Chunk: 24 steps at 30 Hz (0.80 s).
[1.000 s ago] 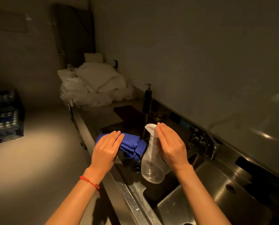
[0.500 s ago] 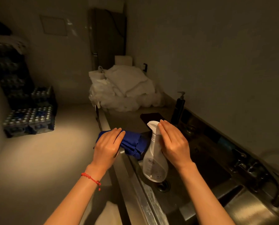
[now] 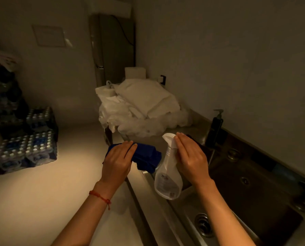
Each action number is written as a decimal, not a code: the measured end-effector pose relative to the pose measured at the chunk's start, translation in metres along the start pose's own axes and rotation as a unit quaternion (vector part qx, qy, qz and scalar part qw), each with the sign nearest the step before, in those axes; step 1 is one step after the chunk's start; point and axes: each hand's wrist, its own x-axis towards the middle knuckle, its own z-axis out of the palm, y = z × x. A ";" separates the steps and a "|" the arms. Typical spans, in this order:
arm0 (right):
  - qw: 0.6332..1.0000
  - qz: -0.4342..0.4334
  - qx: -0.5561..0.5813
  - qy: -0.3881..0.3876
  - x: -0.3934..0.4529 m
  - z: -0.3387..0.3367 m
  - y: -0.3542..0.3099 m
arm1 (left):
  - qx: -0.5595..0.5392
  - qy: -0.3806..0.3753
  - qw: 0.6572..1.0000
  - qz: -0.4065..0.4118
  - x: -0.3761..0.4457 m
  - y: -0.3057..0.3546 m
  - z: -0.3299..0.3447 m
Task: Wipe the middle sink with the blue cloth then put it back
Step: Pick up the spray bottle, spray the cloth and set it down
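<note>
The steel bench (image 3: 141, 189) runs along the wall, and the sink (image 3: 251, 197) sunk into it is the landmark here: a dark basin with a round drain (image 3: 202, 224) at its near end. Beyond the sink a heap of white laundry (image 3: 141, 107) covers the bench, and a dark pump bottle (image 3: 214, 127) stands at its back edge. Over the sink's left rim the right hand (image 3: 190, 158) closes its grip around the neck of a white spray bottle (image 3: 168, 176), fingers laid flat over the trigger head. Left of the sink, over the bench edge, the left hand (image 3: 118, 158) pinches the blue cloth (image 3: 146, 157), a deep blue, bunched and folded thick. To do this well, I'd spray the basin lightly, then open the cloth flat before wiping.
</note>
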 end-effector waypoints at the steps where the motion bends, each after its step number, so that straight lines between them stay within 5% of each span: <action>1: 1.000 0.004 -0.001 0.002 0.003 0.007 -0.002 | -0.001 0.001 1.000 0.000 0.002 -0.008 0.004; 24: 0.997 0.045 -0.064 0.001 0.032 0.123 0.092 | -0.100 0.009 0.994 0.046 0.080 -0.052 0.180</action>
